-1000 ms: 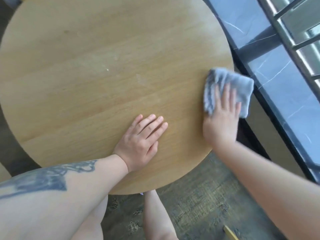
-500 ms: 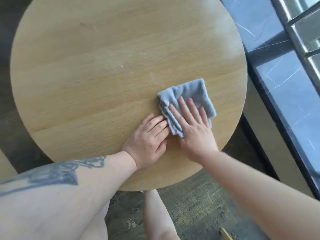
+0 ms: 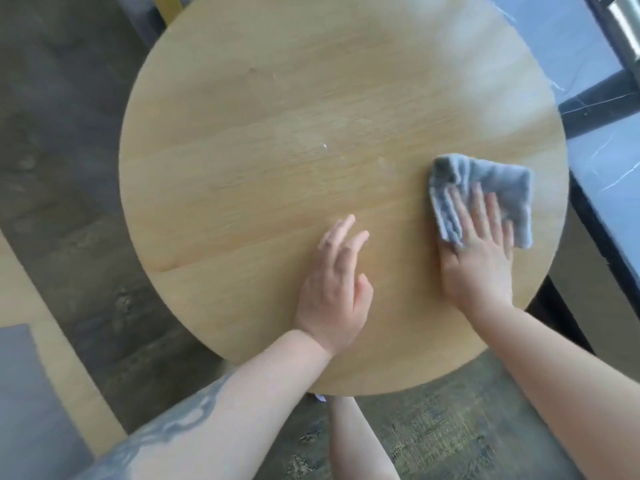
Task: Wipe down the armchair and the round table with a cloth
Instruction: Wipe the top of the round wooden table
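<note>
Right hand (image 3: 479,258) flat, fingers straight, pressing cloth (image 3: 485,192) onto round table (image 3: 277,133) for wiping contact; left hand (image 3: 334,289) open, bracing tabletop, I reckon.

- Left hand (image 3: 332,292): bare, with no ring or glove visible.
- Left forearm (image 3: 214,420): unsleeved, and carried a dark grey-blue tattoo (image 3: 173,427) toward 7 o'clock.
- Right hand (image 3: 479,261) and right forearm (image 3: 561,368): bare and unsleeved, without markings.
</note>
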Tool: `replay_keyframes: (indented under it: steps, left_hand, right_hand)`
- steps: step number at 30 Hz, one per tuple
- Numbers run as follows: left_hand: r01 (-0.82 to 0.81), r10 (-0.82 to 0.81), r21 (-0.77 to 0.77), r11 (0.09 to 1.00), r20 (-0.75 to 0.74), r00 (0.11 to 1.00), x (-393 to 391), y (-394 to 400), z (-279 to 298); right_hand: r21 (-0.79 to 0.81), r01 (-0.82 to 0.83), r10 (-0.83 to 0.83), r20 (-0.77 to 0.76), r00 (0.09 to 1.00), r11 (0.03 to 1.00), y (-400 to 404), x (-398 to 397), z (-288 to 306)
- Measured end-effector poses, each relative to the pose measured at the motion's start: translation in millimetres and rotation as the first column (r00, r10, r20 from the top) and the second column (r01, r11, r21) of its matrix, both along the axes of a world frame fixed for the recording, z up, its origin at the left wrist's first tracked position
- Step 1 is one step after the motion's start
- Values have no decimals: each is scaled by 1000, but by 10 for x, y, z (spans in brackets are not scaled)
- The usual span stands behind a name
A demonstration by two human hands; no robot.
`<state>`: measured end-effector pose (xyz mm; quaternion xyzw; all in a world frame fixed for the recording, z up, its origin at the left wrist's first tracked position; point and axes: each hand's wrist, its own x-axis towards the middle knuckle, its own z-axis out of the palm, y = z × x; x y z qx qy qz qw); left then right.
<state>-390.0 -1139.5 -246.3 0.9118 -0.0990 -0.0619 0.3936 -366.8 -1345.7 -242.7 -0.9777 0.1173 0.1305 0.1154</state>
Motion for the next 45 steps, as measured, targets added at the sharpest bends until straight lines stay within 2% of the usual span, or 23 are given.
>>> replay_keyframes:
  steps: [2,3,5,8,9,11,13,16,19,20,22,24,27,30,31,33,35,36,38,41,42,44,45]
  left_hand:
    - [14,-12,72,997,-20,1000,-58,368,-45]
    - [19,-16,105,994,-25,1000,-75,578,-62]
    - [11,-6,152,988,-34,999,-61,985,-58]
    - [-27,40,268,963,-42,998,52,1484,-35]
    - [-33,53,305,952,-57,997,110,1613,-35]
    - [-15,51,361,932,-91,995,224,1798,-36]
    - [14,32,419,908,-102,994,296,1860,-53]
    - [42,5,504,863,-91,996,307,1825,-76]
    - [75,-22,508,858,-108,994,308,1842,-54]
    - [95,-34,499,861,-130,991,324,1865,-40]
    - [135,-61,472,871,-169,984,396,1931,-23]
    - [139,-60,449,883,-186,981,507,1982,-25]
    - [116,-33,465,878,-183,983,617,1987,-35]
    - [128,-42,474,871,-189,981,611,1960,-24]
    - [124,-36,467,875,-194,980,607,1957,-25]
    - [105,-13,463,880,-198,980,608,1951,-19]
    - [73,18,451,889,-195,981,612,1911,-1]
    - [44,46,439,897,-192,980,614,1882,3]
    - [-20,107,440,898,-173,979,620,1825,-7]
    - [-48,130,494,868,-133,982,615,1775,-40]
    - [-43,123,518,854,-121,985,609,1761,-59]
    - [-48,123,566,823,-95,988,592,1739,-91]
    - [-58,132,582,811,-85,988,584,1726,-103]
  right_hand:
    - [-59,301,-301,9,953,952,447,-160,-1]
    - [-72,214,-213,12,977,974,783,-278,9]
    - [65,-268,269,3,963,961,1302,-412,23]
    - [83,-760,759,50,649,645,1275,80,-15]
    - [61,-676,674,44,737,735,1160,238,-50]
    - [59,-59,57,40,998,997,1016,282,-39]
    - [-36,411,-411,0,912,911,1331,17,0]
    - [36,-38,39,-20,999,999,1952,-239,50]
    - [90,-572,575,-16,818,815,1742,253,30]
    - [70,-504,506,-27,862,861,1590,403,9]
    - [56,49,-49,-17,999,997,1424,535,36]
    - [-7,430,-430,-26,902,903,1730,399,45]
    - [89,-44,48,-38,998,995,2339,105,110]
    - [136,-620,623,21,782,773,1951,473,80]
    - [77,-582,583,21,812,809,1726,637,34]
    - [46,-34,33,27,999,998,1434,772,20]
    - [-35,446,-446,14,895,894,1653,599,18]
    - [-69,407,-409,-7,913,911,1885,472,43]
    - [52,-73,77,-74,994,996,2163,299,95]
    - [90,-674,678,-16,735,733,1672,743,83]
    - [46,-613,614,-24,789,789,1467,894,47]
    - [14,-61,61,-11,998,998,1352,951,17]
    - [-20,198,-198,-15,980,980,1498,853,6]
